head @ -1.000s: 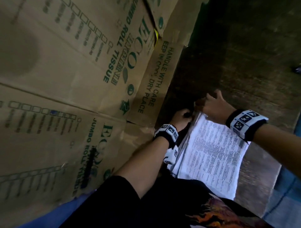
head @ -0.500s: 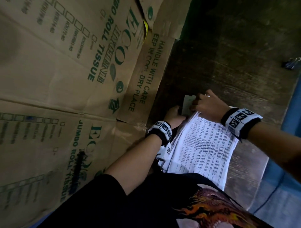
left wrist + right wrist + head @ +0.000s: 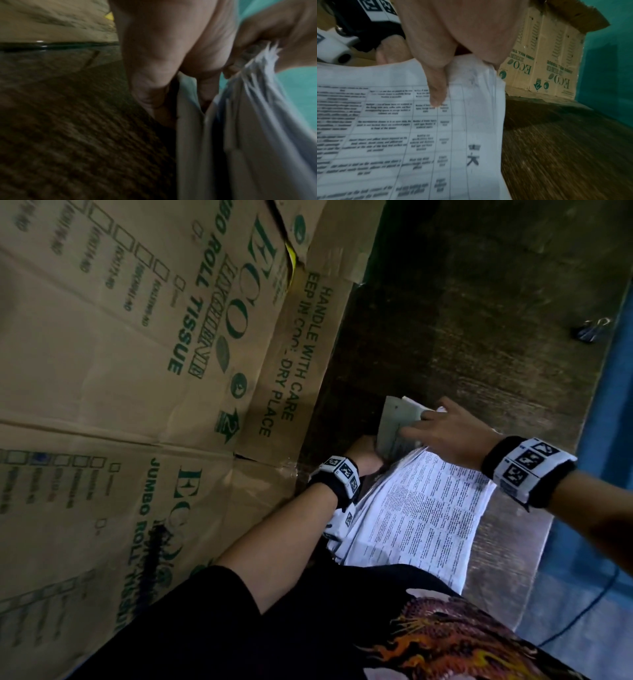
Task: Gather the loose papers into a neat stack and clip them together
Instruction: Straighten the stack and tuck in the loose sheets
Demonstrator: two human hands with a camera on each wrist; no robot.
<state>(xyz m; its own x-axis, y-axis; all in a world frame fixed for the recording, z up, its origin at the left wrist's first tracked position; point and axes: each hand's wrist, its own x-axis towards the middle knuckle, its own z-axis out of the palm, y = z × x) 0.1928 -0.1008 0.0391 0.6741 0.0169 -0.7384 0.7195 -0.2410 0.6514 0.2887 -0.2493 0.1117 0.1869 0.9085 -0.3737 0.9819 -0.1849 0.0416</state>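
Both hands on the papers (image 3: pixel 421 508) now, held over the near edge of the dark wooden surface (image 3: pixel 479 320); left hand (image 3: pixel 364 455) grips the far corner from beneath; right hand (image 3: pixel 445 433) pinches the top sheets, thumb on the print; squaring looks unfinished, edges fanned; next, tap them flush, then reach for the binder clip (image 3: pixel 591 330) lying well apart.

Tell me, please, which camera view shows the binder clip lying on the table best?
The head view: the binder clip lies alone near the far right edge of the wooden table, well away from both hands and the papers. The left wrist and right wrist views do not show it at all.
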